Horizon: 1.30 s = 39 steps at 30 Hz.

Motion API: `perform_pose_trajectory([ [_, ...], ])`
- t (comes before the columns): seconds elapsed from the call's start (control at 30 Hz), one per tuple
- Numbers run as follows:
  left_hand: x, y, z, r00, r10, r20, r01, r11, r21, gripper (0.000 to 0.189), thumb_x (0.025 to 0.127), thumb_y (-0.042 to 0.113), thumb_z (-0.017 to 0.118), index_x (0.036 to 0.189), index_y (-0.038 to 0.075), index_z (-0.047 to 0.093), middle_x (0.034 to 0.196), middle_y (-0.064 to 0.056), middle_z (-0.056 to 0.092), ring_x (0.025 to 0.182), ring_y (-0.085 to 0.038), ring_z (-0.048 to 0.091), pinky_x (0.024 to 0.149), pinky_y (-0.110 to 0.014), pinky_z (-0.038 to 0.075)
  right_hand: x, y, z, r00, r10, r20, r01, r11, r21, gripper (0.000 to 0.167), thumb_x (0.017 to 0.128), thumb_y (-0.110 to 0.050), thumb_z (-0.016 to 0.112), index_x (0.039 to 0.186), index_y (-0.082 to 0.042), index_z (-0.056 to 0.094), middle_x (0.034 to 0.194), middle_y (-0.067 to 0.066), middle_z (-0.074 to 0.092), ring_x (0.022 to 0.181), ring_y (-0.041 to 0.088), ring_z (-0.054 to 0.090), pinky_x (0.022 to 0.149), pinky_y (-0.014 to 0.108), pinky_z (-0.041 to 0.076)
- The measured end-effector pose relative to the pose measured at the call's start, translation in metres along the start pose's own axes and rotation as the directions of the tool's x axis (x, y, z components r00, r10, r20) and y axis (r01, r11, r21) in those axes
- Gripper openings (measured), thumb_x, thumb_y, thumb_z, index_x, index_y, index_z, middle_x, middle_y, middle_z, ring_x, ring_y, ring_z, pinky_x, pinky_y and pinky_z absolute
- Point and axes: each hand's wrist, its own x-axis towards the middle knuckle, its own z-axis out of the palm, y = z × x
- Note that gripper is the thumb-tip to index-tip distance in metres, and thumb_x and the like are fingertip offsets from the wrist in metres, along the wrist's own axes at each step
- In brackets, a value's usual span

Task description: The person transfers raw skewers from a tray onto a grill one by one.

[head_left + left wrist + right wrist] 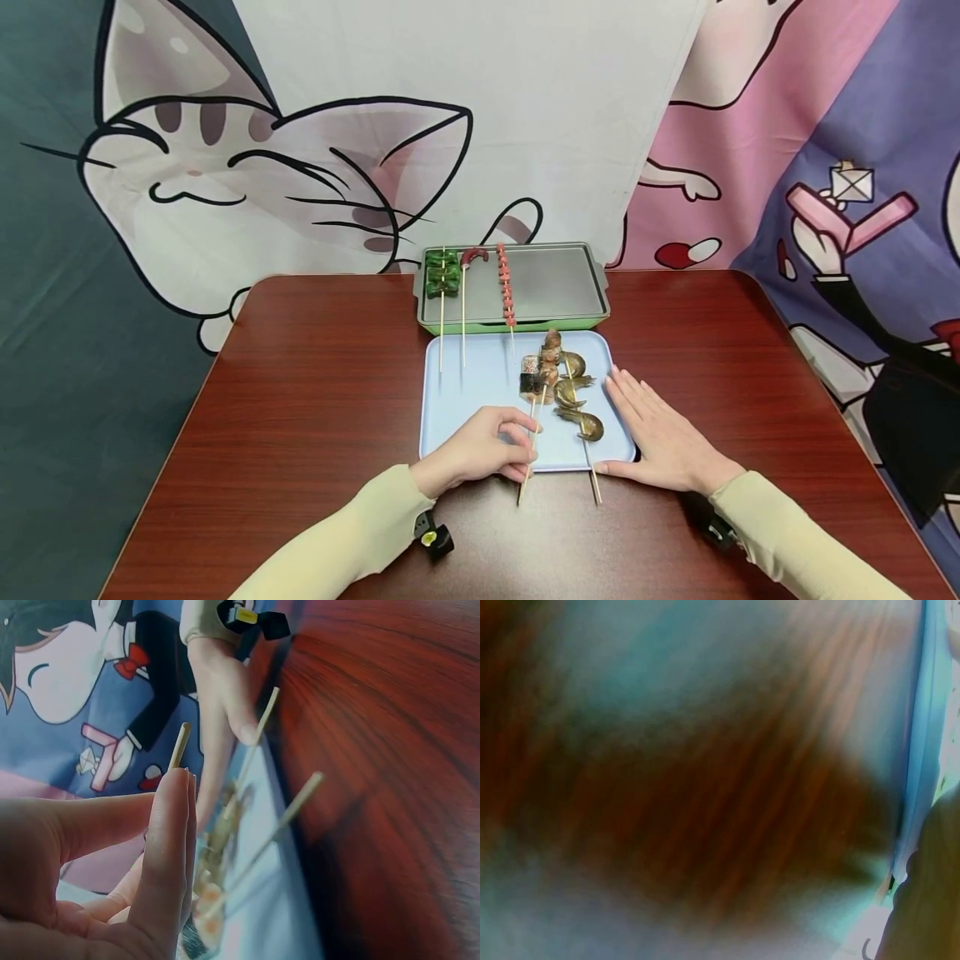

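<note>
A thin wooden stick (179, 747) is pinched between the thumb and fingers of the left hand (487, 442), over the near edge of the tray; it is one of two crossing close together, and I cannot tell for sure which food it carries. Taking it low seems sensible, since that bare length keeps the fingers off the food. Just beyond the grip lie a dark-banded roll (529, 373) and a brown-chunk skewer (551, 354), close enough to overlap, which probably calls for a narrow pinch to single one out. To their right rests a shrimp skewer (568, 393), its handle, like theirs, jutting past the near rim, handy for gripping. All lie on the light blue tray (468, 392). The right hand (667, 437) holds nothing, its fingers stretched out along the tray's right side and its thumb at the near corner, apparently to steady it. Beyond, on the green-sided griddle (558, 283), sit a green pepper skewer (452, 275), a curled dark-red skewer (474, 255) and a red beaded skewer (506, 287), side by side, handles reaching toward the person over the tray, presumably for easy reach. Tray and griddle stand on the reddish-brown desk (300, 375).
</note>
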Motion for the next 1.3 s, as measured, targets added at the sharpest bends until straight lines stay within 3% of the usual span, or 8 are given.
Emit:
perform_pose_trajectory([
  [0.27, 0.015, 0.031, 0.007, 0.999, 0.036, 0.004, -0.036, 0.994, 0.105, 0.038, 0.088, -0.013, 0.07, 0.125, -0.01, 0.06, 0.086, -0.008, 0.066, 0.062, -0.022, 0.069, 0.063, -0.035, 0.064, 0.0, -0.001, 0.0, 1.0, -0.002, -0.012, 0.002, 1.0, 0.018, 0.119, 0.082, -0.081, 0.061, 0.159, 0.003, 0.024, 0.166, 0.02, 0.019, 0.152, 0.035, 0.018, 0.123, 0.049, 0.021],
  [0.43, 0.034, 0.053, 0.002, 0.994, 0.096, -0.044, -0.087, 0.983, 0.162, 0.036, 0.09, -0.013, 0.069, 0.124, -0.008, 0.062, 0.089, -0.015, 0.072, 0.065, -0.022, 0.071, 0.065, -0.034, 0.064, -0.001, -0.001, 0.0, 1.0, -0.004, -0.013, 0.004, 1.0, 0.014, 0.119, 0.082, -0.081, 0.061, 0.159, 0.003, 0.024, 0.165, 0.02, 0.02, 0.152, 0.035, 0.019, 0.124, 0.047, 0.02],
  [0.57, 0.052, 0.069, -0.007, 0.989, 0.113, -0.095, -0.099, 0.985, 0.145, 0.036, 0.091, -0.011, 0.069, 0.126, -0.007, 0.062, 0.094, -0.021, 0.072, 0.064, -0.02, 0.07, 0.067, -0.035, 0.064, -0.001, -0.001, 0.0, 1.0, -0.011, -0.018, 0.012, 1.0, 0.007, 0.12, 0.082, -0.081, 0.061, 0.159, 0.004, 0.025, 0.165, 0.021, 0.021, 0.151, 0.036, 0.02, 0.123, 0.049, 0.022],
  [0.73, 0.076, 0.084, -0.021, 0.982, 0.068, -0.176, -0.055, 0.996, 0.076, 0.039, 0.092, -0.01, 0.068, 0.13, -0.008, 0.059, 0.101, -0.023, 0.071, 0.064, -0.018, 0.07, 0.07, -0.033, 0.064, 0.0, 0.0, 0.0, 0.999, -0.021, -0.034, 0.021, 1.0, 0.008, 0.12, 0.081, -0.08, 0.062, 0.158, 0.004, 0.026, 0.164, 0.022, 0.022, 0.151, 0.037, 0.021, 0.123, 0.049, 0.022],
  [0.9, 0.094, 0.092, -0.036, 0.965, -0.002, -0.263, 0.026, 0.996, 0.086, 0.041, 0.093, -0.007, 0.068, 0.133, -0.007, 0.058, 0.107, -0.027, 0.071, 0.059, -0.013, 0.068, 0.065, -0.027, 0.063, 0.0, 0.0, 0.0, 0.999, -0.021, -0.03, 0.021, 1.0, 0.008, 0.119, 0.082, -0.079, 0.062, 0.158, 0.004, 0.025, 0.164, 0.022, 0.021, 0.15, 0.037, 0.021, 0.123, 0.049, 0.023],
  [1.03, 0.101, 0.098, -0.04, 0.956, -0.037, -0.292, 0.073, 0.991, 0.115, 0.042, 0.093, -0.006, 0.068, 0.133, -0.008, 0.058, 0.103, -0.025, 0.071, 0.056, -0.011, 0.067, 0.063, -0.024, 0.062, 0.0, 0.0, 0.0, 1.0, -0.009, -0.013, 0.009, 1.0, 0.012, 0.119, 0.082, -0.08, 0.061, 0.159, 0.004, 0.025, 0.165, 0.021, 0.02, 0.151, 0.036, 0.02, 0.122, 0.05, 0.023],
  [1.3, 0.107, 0.101, -0.042, 0.942, -0.048, -0.331, 0.096, 0.987, 0.13, 0.039, 0.093, -0.006, 0.069, 0.131, -0.01, 0.06, 0.101, -0.023, 0.071, 0.053, -0.011, 0.066, 0.063, -0.023, 0.062, 0.001, -0.001, -0.002, 1.0, 0.004, 0.006, -0.004, 1.0, 0.008, 0.119, 0.082, -0.081, 0.059, 0.159, 0.003, 0.024, 0.166, 0.02, 0.018, 0.152, 0.035, 0.018, 0.123, 0.05, 0.022],
])
